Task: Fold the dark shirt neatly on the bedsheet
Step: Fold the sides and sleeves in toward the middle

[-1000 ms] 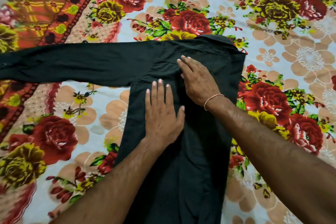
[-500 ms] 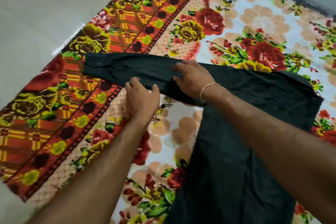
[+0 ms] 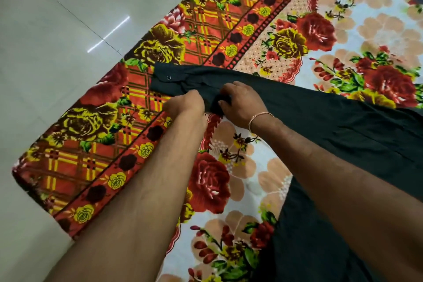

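Gripping the outstretched sleeve of the dark shirt is what I see through the head camera, the only view I have. My left hand has its fingers curled down onto the sleeve's near edge, just short of the cuff; whether it pinches cloth or only presses I cannot tell for sure, though it looks like a pinch. My right hand, with a thin bracelet at the wrist, sits just beside it on the shirt-body side, fingers curled round a small bunched-up fold of the dark cloth, so that hand has a firm hold.

The shirt lies flat on the floral bedsheet, which is spread on the tiled floor. Its body runs away from my grip toward my right and back toward me; much of it is hidden under my right forearm.

The sleeve's long axis runs from the shoulder out past both hands, and the buttoned cuff points away beyond my left hand, toward the bedsheet's patterned border.

To do this step well, I judge I should lift both hands together, keep the sleeve taut between them so it does not twist, and carry the cuff back across the body in line with the shoulder seam. Then lay it down flat and smooth outward from the grip.
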